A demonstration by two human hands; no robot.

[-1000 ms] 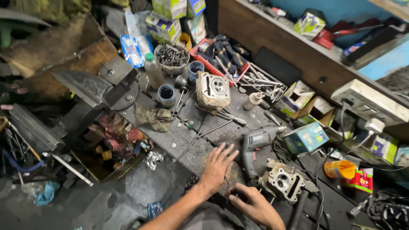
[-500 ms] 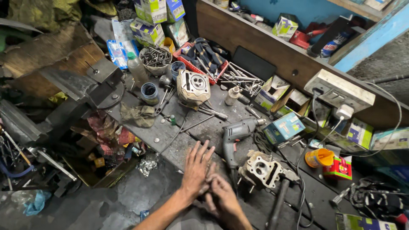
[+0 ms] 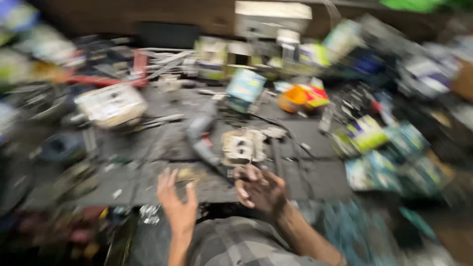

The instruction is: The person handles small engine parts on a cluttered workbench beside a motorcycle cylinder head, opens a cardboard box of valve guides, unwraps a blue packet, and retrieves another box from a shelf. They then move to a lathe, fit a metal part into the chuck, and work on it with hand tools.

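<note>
The whole view is smeared by motion. My left hand (image 3: 176, 203) hovers over the near edge of the dark workbench (image 3: 148, 187), palm up, fingers spread, nothing in it. My right hand (image 3: 260, 189) is beside it with fingers curled inward; the blur hides whether anything small is inside. Just beyond my right hand lies a pale cast metal engine part (image 3: 242, 146). A grey power drill (image 3: 201, 134) lies left of that part. Further left sits a finned engine cylinder (image 3: 111, 104).
Small coloured cartons (image 3: 246, 86) and an orange object (image 3: 294, 98) crowd the back of the bench. More boxes (image 3: 367, 134) lie at the right. A red tray of tools (image 3: 106, 79) is at the back left. Cables run across the bench.
The view has swung sharply to the right and blurred. My left hand, flat on the bench before, is now lifted with spread fingers. My right hand has curled up.
</note>
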